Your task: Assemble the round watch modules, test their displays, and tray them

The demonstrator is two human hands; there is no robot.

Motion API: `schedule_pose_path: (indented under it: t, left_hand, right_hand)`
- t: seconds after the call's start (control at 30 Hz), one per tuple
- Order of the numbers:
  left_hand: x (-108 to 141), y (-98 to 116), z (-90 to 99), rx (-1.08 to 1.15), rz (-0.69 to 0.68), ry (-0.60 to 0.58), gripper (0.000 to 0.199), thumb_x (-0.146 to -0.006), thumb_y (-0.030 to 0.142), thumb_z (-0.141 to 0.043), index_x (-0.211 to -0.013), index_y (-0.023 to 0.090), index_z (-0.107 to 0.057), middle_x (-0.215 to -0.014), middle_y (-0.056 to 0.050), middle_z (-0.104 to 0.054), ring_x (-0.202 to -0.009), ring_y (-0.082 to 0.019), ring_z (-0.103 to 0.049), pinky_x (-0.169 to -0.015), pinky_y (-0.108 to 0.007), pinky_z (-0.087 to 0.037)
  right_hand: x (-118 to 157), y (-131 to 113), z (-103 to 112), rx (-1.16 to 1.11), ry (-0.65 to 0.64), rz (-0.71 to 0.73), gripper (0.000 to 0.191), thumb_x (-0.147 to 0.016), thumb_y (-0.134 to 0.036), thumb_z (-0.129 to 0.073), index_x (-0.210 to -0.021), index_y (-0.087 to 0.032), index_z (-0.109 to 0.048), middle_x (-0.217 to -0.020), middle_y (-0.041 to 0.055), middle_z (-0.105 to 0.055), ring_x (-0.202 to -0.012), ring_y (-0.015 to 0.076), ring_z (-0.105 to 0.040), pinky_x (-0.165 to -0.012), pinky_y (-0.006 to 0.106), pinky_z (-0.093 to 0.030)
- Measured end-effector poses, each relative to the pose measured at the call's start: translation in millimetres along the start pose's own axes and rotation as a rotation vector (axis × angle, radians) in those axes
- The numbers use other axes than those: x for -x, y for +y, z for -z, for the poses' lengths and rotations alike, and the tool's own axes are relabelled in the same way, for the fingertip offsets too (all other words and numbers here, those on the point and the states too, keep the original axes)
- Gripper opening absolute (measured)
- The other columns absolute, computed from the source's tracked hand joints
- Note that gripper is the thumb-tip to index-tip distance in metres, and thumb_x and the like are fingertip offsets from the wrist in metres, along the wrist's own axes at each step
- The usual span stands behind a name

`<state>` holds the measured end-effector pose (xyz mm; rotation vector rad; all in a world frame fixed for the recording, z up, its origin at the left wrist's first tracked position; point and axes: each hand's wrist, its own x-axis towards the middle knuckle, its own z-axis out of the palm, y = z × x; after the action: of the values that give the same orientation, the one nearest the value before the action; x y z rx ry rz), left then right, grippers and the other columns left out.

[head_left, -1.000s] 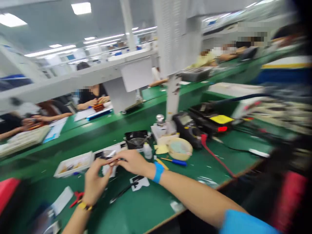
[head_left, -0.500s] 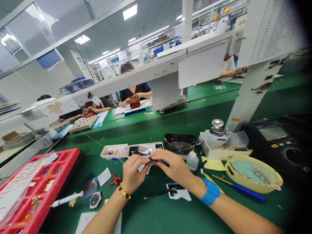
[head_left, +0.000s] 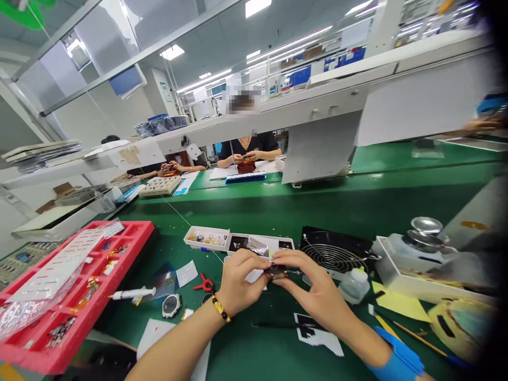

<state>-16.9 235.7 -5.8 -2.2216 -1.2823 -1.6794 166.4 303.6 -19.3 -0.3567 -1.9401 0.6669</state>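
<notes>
Between the fingertips of both my hands is a small dark round watch case (head_left: 277,272) with a coppery rim, partly covered by the fingers. My left hand (head_left: 244,280) pinches its left side, thumb and fingers closed. On the right side, my right hand (head_left: 307,278) grips it between thumb and fingers. Just behind the hands stand two white parts boxes, one with gold-coloured rings (head_left: 206,238) and one with dark pieces (head_left: 260,242). Below my right hand lie black tweezers (head_left: 273,325) and a black-and-white sheet (head_left: 317,334). Another round watch case (head_left: 171,305) rests on the green bench at left.
A red compartment tray (head_left: 130,254) fills the left side, near a syringe (head_left: 133,293) and a red clamp (head_left: 203,282). To the right are a black fan (head_left: 333,251), a plastic bottle (head_left: 354,286) and a white bin (head_left: 413,275). Co-workers sit across the bench.
The view has shifted, so the bench items at right appear farther right. Both hands still hold the watch case, which now shows more of its coppery rim.
</notes>
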Motion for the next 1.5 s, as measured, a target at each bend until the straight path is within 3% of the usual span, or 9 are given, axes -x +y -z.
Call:
schedule_pose_path:
  t: [0.3,0.47,0.7,0.97,1.23,1.37,1.5]
  left_hand:
    - [-0.3,5.7,0.1,-0.075,-0.101,-0.06,0.01,-0.087,0.012,-0.067,-0.093,0.02,-0.068,-0.088,-0.004,-0.077,-0.078,-0.018,-0.071,-0.069,-0.032,-0.059]
    - [-2.8,11.8,2.5,-0.12,-0.157,-0.075,0.011,-0.09,0.013,-0.062,-0.092,0.021,-0.068,-0.087,-0.003,-0.078,-0.078,-0.017,-0.072,-0.072,-0.032,-0.061]
    - [-1.7,11.6,-1.1,-0.072,-0.128,-0.049,0.009,-0.092,0.015,-0.06,-0.093,0.019,-0.068,-0.089,-0.004,-0.076,-0.081,-0.018,-0.071,-0.073,-0.032,-0.062]
    - [-4.4,9.2,4.3,-0.105,-0.258,-0.01,0.016,-0.092,0.011,-0.062,-0.104,0.018,-0.068,-0.095,-0.006,-0.077,-0.088,-0.018,-0.072,-0.078,-0.031,-0.063]
    - [-1.5,7.0,1.0,-0.11,-0.15,-0.079,0.012,-0.095,0.014,-0.059,-0.1,0.02,-0.068,-0.091,-0.005,-0.075,-0.083,-0.018,-0.071,-0.073,-0.031,-0.06]
    - [1.5,7.5,-1.0,-0.079,-0.091,-0.106,0.009,-0.097,0.017,-0.06,-0.101,0.02,-0.067,-0.09,-0.005,-0.075,-0.082,-0.018,-0.07,-0.072,-0.032,-0.06]
    - [2.9,9.3,-1.5,-0.07,-0.138,-0.09,0.015,-0.095,0.015,-0.061,-0.109,0.02,-0.066,-0.097,-0.007,-0.076,-0.087,-0.02,-0.073,-0.078,-0.032,-0.062]
  right_hand:
    - [1.6,-7.5,7.5,0.139,-0.007,0.185,0.014,-0.099,-0.018,-0.065,-0.109,-0.026,-0.07,-0.096,0.0055,-0.066,-0.091,0.0234,-0.064,-0.078,0.038,-0.057]
    - [2.7,-11.2,9.3,0.103,-0.022,0.153,0.016,-0.098,-0.016,-0.065,-0.109,-0.027,-0.069,-0.097,0.0055,-0.066,-0.092,0.0238,-0.064,-0.076,0.038,-0.056]
    - [7.2,-11.9,11.2,0.053,-0.048,0.059,0.017,-0.097,-0.014,-0.066,-0.107,-0.028,-0.068,-0.101,0.0052,-0.064,-0.094,0.0226,-0.063,-0.077,0.036,-0.054]
    - [11.0,-3.7,11.7,0.026,0.022,-0.003,0.031,-0.091,-0.014,-0.073,-0.118,-0.026,-0.063,-0.113,0.0081,-0.064,-0.107,0.0274,-0.062,-0.093,0.046,-0.052]
    - [2.8,-13.7,12.8,0.119,-0.04,0.144,0.026,-0.094,-0.006,-0.069,-0.111,-0.025,-0.065,-0.106,0.0059,-0.067,-0.101,0.0232,-0.064,-0.088,0.039,-0.054]
    - [4.9,-16.4,14.0,0.158,-0.029,0.115,0.021,-0.095,-0.009,-0.068,-0.108,-0.026,-0.066,-0.1,0.0048,-0.068,-0.095,0.0232,-0.064,-0.082,0.039,-0.054]
    - [3.1,-19.5,15.3,0.101,-0.009,0.08,0.02,-0.095,-0.009,-0.068,-0.106,-0.026,-0.067,-0.098,0.004,-0.069,-0.093,0.0224,-0.064,-0.081,0.037,-0.054]
